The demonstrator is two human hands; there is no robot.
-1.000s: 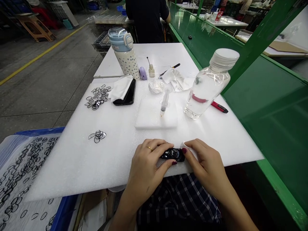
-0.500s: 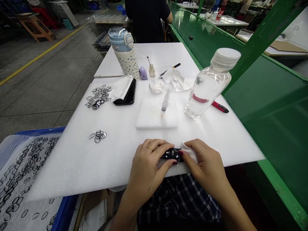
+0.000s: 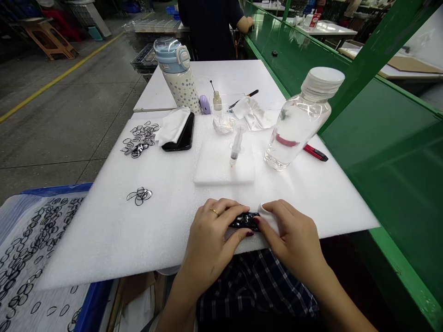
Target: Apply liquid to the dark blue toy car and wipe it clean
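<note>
A small glossy black part lies on the white foam sheet near its front edge. My left hand is closed around the part's left end, thumb below and fingers on top. My right hand pinches a small white cloth and presses it against the part's right end. Most of the part is hidden under my fingers.
On the foam stand a clear bottle, a syringe on a small foam pad, a phone, a dotted flask, crumpled wipes, a red pen and black rings. A blue tray of rings sits left. Another person works ahead.
My right hand with the cloth has slid a little to the left over the black part, covering more of it. My left hand has stayed in place.
</note>
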